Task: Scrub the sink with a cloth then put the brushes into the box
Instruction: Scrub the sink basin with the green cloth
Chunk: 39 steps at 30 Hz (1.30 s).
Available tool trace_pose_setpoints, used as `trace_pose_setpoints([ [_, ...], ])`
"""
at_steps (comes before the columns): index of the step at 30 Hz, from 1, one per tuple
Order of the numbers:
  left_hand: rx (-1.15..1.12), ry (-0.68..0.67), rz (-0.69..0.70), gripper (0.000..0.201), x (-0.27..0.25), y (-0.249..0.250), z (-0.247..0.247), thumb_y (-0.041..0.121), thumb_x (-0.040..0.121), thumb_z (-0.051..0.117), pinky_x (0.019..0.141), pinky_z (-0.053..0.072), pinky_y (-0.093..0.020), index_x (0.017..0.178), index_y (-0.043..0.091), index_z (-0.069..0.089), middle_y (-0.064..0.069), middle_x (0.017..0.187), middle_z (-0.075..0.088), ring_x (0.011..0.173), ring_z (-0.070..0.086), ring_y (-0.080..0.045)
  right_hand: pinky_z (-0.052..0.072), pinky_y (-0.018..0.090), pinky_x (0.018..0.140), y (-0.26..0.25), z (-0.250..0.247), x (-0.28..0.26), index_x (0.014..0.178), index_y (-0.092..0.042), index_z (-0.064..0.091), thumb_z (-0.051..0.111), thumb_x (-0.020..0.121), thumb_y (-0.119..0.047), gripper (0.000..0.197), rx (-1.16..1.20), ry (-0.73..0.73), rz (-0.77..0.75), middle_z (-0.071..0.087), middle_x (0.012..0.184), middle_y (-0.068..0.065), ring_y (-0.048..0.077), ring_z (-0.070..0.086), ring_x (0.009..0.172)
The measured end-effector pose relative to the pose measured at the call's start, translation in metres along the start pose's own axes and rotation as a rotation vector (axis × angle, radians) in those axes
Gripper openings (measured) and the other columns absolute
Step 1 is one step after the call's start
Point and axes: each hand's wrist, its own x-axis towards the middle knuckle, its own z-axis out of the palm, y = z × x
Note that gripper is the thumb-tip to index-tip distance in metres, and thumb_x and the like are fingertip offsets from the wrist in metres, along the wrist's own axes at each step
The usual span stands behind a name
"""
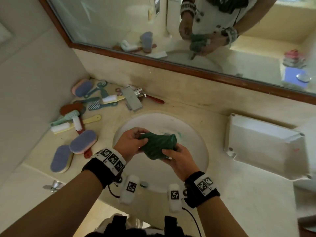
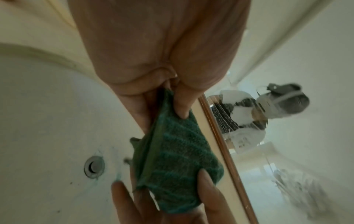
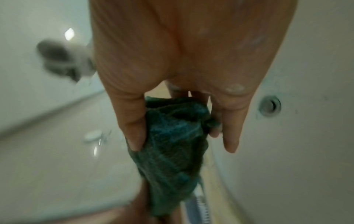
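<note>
A dark green cloth [image 1: 158, 145] is bunched between both hands above the round white sink [image 1: 196, 134]. My left hand [image 1: 132, 142] pinches its left end; in the left wrist view the thumb presses into the cloth [image 2: 172, 159]. My right hand [image 1: 177, 157] grips its lower right part, fingers curled round the cloth [image 3: 172, 144]. Several brushes [image 1: 82, 117] lie scattered on the counter left of the sink. A clear plastic box [image 1: 266, 146] sits on the counter to the right. The sink drain [image 2: 93, 166] shows below the cloth.
A chrome tap [image 1: 134, 98] stands behind the sink at the left, with a red-handled brush [image 1: 156, 99] behind it. A wood-framed mirror [image 1: 188, 40] runs along the back wall. The wall closes off the counter at the left.
</note>
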Motion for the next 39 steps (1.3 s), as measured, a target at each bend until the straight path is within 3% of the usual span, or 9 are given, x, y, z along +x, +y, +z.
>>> trace_pose_setpoints([
  [7, 0.272, 0.058, 0.167, 0.024, 0.004, -0.019, 0.001, -0.003, 0.078, 0.073, 0.057, 0.057, -0.027, 0.093, 0.013, 0.062, -0.007, 0.083, 0.062, 0.076, 0.064, -0.025, 0.053, 0.05, 0.092, 0.014, 0.016, -0.009, 0.137, -0.006, 0.048, 0.053, 0.089, 0.007, 0.05, 0.309, -0.015, 0.02, 0.057, 0.133, 0.023, 0.042, 0.056, 0.121],
  [11, 0.808, 0.032, 0.226, 0.042, 0.019, -0.049, -0.03, 0.033, 0.08, 0.075, 0.087, 0.049, -0.03, 0.117, 0.024, 0.056, 0.003, 0.114, 0.055, 0.101, 0.059, -0.017, 0.056, 0.047, 0.088, 0.034, 0.015, -0.011, 0.13, -0.008, 0.054, 0.053, 0.091, 0.003, 0.04, 0.346, 0.148, 0.082, 0.063, 0.126, 0.02, 0.039, 0.06, 0.116],
  [15, 1.226, -0.087, 0.159, 0.069, 0.049, -0.061, -0.096, 0.038, 0.082, 0.07, 0.112, 0.03, -0.034, 0.141, 0.026, 0.038, -0.004, 0.15, 0.031, 0.136, 0.032, -0.025, 0.059, 0.044, 0.075, 0.048, 0.001, 0.001, 0.123, -0.007, 0.056, 0.057, 0.091, 0.003, 0.034, 0.235, 0.509, 0.098, 0.065, 0.119, 0.02, 0.038, 0.063, 0.107],
  [21, 1.627, -0.262, 0.073, 0.117, 0.102, -0.053, -0.16, 0.055, 0.073, 0.074, 0.12, 0.012, -0.042, 0.154, 0.019, -0.003, -0.008, 0.16, -0.01, 0.148, -0.001, -0.03, 0.057, 0.048, 0.082, 0.042, -0.019, 0.026, 0.102, -0.004, 0.063, 0.063, 0.083, -0.001, 0.02, -0.508, 0.832, 0.121, 0.067, 0.092, 0.017, 0.034, 0.065, 0.09],
  [24, 1.64, -0.3, 0.039, 0.129, 0.113, -0.051, -0.164, 0.049, 0.068, 0.08, 0.121, 0.011, -0.042, 0.152, 0.015, -0.012, -0.009, 0.159, -0.017, 0.148, -0.006, -0.03, 0.053, 0.031, 0.064, 0.036, -0.026, 0.056, 0.091, -0.006, 0.065, 0.058, 0.077, -0.006, 0.016, -1.065, 0.807, 0.218, 0.067, 0.078, 0.014, 0.029, 0.064, 0.072],
  [28, 1.649, -0.34, 0.022, 0.139, 0.124, -0.044, -0.157, 0.046, 0.063, 0.085, 0.12, 0.009, -0.044, 0.151, 0.012, -0.017, -0.01, 0.158, -0.02, 0.147, -0.01, -0.031, 0.052, 0.034, 0.082, 0.054, -0.032, 0.099, 0.112, -0.009, 0.062, 0.059, 0.083, -0.01, 0.029, -1.389, 0.78, 0.126, 0.061, 0.114, 0.012, 0.031, 0.063, 0.095],
  [33, 1.61, -0.365, -0.049, 0.144, 0.138, -0.047, -0.158, 0.043, 0.058, 0.089, 0.119, 0.01, -0.049, 0.151, 0.016, -0.019, -0.007, 0.157, -0.027, 0.146, -0.014, -0.031, 0.039, 0.029, 0.104, 0.091, -0.02, 0.128, 0.13, -0.012, 0.058, 0.056, 0.093, -0.019, 0.037, -1.656, 0.215, 0.459, 0.058, 0.134, 0.008, 0.026, 0.055, 0.122],
  [35, 1.607, -0.382, -0.083, 0.146, 0.137, -0.05, -0.158, 0.042, 0.057, 0.09, 0.119, 0.009, -0.049, 0.15, 0.016, -0.02, -0.007, 0.156, -0.029, 0.146, -0.016, -0.031, 0.029, 0.034, 0.114, 0.107, -0.016, 0.129, 0.144, -0.011, 0.042, 0.049, 0.098, -0.031, 0.051, -1.775, 0.02, 0.657, 0.043, 0.148, 0.011, 0.027, 0.043, 0.133],
  [39, 1.603, -0.377, -0.104, 0.149, 0.141, -0.049, -0.154, 0.047, 0.056, 0.089, 0.119, 0.009, -0.05, 0.15, 0.014, -0.022, -0.009, 0.155, -0.031, 0.145, -0.018, -0.034, 0.021, 0.041, 0.118, 0.115, -0.023, 0.126, 0.156, -0.021, 0.01, 0.047, 0.097, -0.037, 0.072, -1.844, -0.072, 0.78, 0.004, 0.163, 0.011, 0.037, 0.022, 0.145],
])
